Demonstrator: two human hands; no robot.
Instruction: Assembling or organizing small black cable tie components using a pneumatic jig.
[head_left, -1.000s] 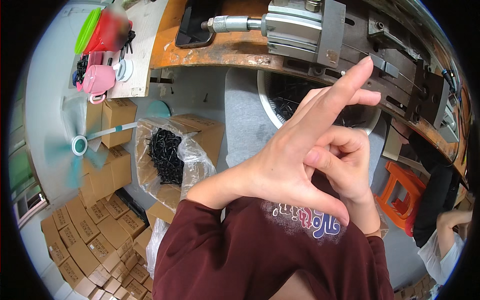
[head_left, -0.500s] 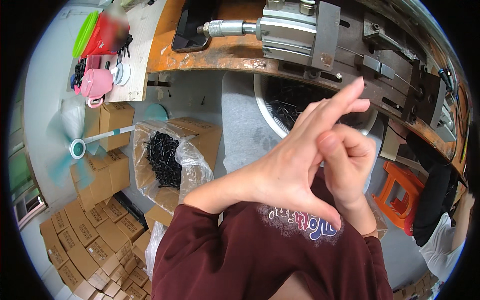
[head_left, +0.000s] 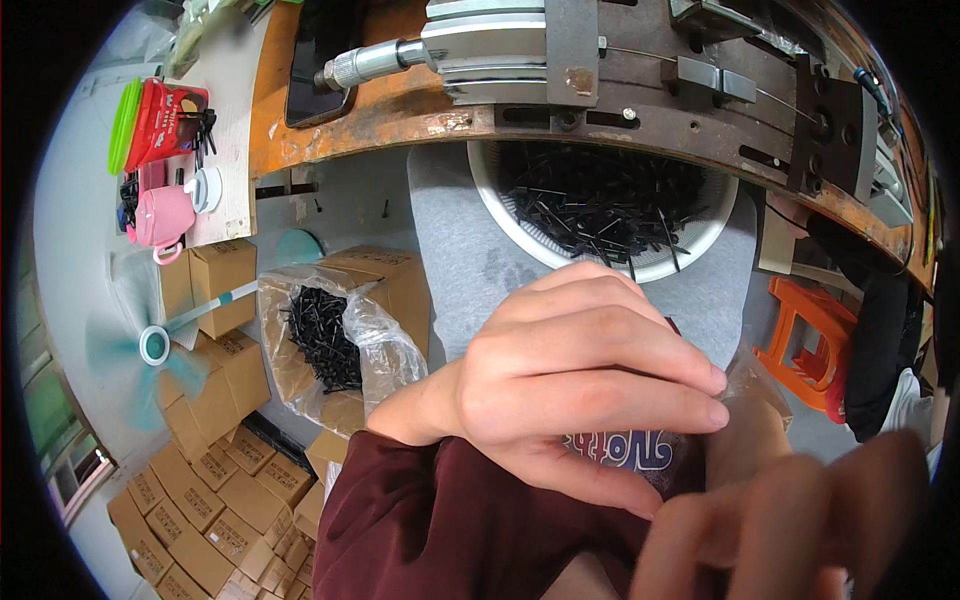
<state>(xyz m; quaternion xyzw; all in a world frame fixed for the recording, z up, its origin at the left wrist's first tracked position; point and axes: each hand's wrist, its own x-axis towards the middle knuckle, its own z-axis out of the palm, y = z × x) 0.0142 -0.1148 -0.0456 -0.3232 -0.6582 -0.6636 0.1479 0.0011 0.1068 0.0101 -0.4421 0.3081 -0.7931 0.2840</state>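
Observation:
My left hand (head_left: 590, 370) is raised in front of my dark red top, its fingers curved with the thumb held apart below them. Nothing shows between them. Close to the camera at the lower right, my right hand (head_left: 770, 535) is smeared by motion, with its fingers bent; whether it holds anything cannot be made out. Just beyond the left hand, a white basket (head_left: 497, 232) rests on the grey cloth over my lap. Many thin black pieces (head_left: 600, 205) lie in it, partly hidden under the bench edge.
A metal fixture (head_left: 500, 55) with a micrometer head (head_left: 370, 65) sits on the wooden bench (head_left: 400, 140). At left, a plastic-lined carton (head_left: 280, 350) holds more black pieces, near a fan (head_left: 154, 345) and stacked cartons (head_left: 200, 500). An orange stool (head_left: 800, 340) stands at right.
My hands were close together at chest height. The right hand has swung down and right toward the camera, away from the left. The left fingers have curved inward, and the view has shifted.

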